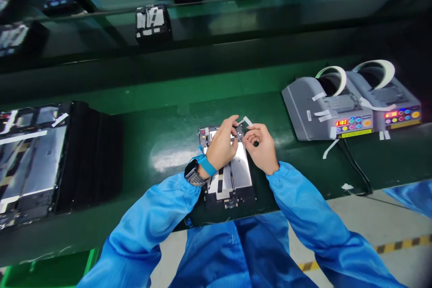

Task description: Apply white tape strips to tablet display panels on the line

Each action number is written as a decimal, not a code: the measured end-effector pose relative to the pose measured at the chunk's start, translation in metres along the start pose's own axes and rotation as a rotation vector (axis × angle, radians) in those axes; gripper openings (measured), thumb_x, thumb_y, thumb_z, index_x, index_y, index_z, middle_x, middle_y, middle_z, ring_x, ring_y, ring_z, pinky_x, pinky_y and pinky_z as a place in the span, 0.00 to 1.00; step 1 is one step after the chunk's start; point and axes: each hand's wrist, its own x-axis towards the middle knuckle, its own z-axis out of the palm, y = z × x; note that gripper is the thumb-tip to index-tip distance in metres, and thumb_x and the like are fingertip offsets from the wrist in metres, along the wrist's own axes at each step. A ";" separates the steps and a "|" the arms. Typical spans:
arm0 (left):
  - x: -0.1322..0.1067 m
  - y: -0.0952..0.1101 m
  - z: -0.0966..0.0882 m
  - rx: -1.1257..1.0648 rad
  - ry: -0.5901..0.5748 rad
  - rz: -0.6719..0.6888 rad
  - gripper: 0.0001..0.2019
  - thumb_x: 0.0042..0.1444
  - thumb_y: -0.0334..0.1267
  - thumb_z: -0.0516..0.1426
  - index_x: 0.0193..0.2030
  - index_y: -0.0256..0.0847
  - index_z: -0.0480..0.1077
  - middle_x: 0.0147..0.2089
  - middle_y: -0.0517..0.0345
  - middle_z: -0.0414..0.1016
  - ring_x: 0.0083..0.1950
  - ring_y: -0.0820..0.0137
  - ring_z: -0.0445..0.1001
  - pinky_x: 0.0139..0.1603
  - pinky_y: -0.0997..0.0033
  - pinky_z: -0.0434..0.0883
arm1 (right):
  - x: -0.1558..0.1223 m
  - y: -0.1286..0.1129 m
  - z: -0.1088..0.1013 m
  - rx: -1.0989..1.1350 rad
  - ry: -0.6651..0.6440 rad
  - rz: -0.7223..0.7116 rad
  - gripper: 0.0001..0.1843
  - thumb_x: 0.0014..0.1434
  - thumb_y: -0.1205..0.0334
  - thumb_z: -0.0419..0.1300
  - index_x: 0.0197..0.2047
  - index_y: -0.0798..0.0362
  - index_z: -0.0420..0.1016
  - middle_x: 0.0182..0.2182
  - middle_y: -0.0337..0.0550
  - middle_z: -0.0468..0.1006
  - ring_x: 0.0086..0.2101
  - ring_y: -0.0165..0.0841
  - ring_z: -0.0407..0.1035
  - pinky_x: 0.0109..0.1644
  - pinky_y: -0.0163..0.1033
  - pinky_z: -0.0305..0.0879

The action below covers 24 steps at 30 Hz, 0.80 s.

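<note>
Both the left hand (222, 145) and right hand (262, 147) pinch a white tape strip (245, 121) above the opened tablet (240, 172).

An opened tablet (241, 168) lies flat on the green worktop (162, 135), its long side running from 12 to 6 o'clock. Its insides show: black frame, silver plates, dark strips, and a small circuit board at the 11 o'clock corner. A short white strip of tape (246, 121), slightly bent, sits raised just over the tablet's 12 o'clock end, pinched in the right grip (261, 146).
</note>
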 end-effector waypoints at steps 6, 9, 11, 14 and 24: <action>0.006 0.002 0.017 0.023 -0.032 0.053 0.37 0.56 0.21 0.57 0.72 0.44 0.56 0.55 0.49 0.73 0.48 0.65 0.76 0.59 0.57 0.74 | -0.002 0.002 -0.011 0.154 0.216 0.072 0.22 0.59 0.61 0.65 0.53 0.47 0.62 0.36 0.41 0.80 0.34 0.34 0.74 0.39 0.41 0.69; 0.012 0.004 0.020 0.067 -0.085 0.048 0.37 0.55 0.20 0.55 0.72 0.42 0.56 0.56 0.47 0.72 0.46 0.63 0.76 0.58 0.53 0.74 | -0.005 0.005 -0.017 0.174 0.236 0.081 0.23 0.59 0.61 0.65 0.54 0.47 0.62 0.36 0.41 0.80 0.35 0.34 0.75 0.41 0.41 0.70; 0.015 0.006 0.021 0.080 -0.119 0.036 0.39 0.55 0.19 0.54 0.74 0.41 0.54 0.58 0.44 0.70 0.46 0.62 0.76 0.58 0.51 0.74 | -0.007 0.008 -0.018 0.181 0.226 0.075 0.22 0.59 0.60 0.65 0.55 0.47 0.62 0.36 0.40 0.80 0.35 0.34 0.76 0.41 0.41 0.71; 0.016 0.008 0.019 0.098 -0.144 0.027 0.42 0.55 0.19 0.52 0.77 0.42 0.50 0.61 0.42 0.67 0.48 0.61 0.76 0.56 0.52 0.76 | -0.008 0.013 -0.018 0.200 0.234 0.056 0.22 0.60 0.61 0.64 0.55 0.47 0.62 0.35 0.39 0.81 0.34 0.34 0.76 0.41 0.41 0.72; 0.015 -0.011 -0.006 0.017 -0.112 0.010 0.45 0.54 0.21 0.57 0.77 0.46 0.48 0.62 0.45 0.68 0.40 0.71 0.75 0.56 0.58 0.76 | -0.015 0.005 -0.015 -0.022 0.079 -0.178 0.23 0.65 0.68 0.60 0.62 0.47 0.62 0.49 0.46 0.85 0.51 0.40 0.78 0.58 0.52 0.71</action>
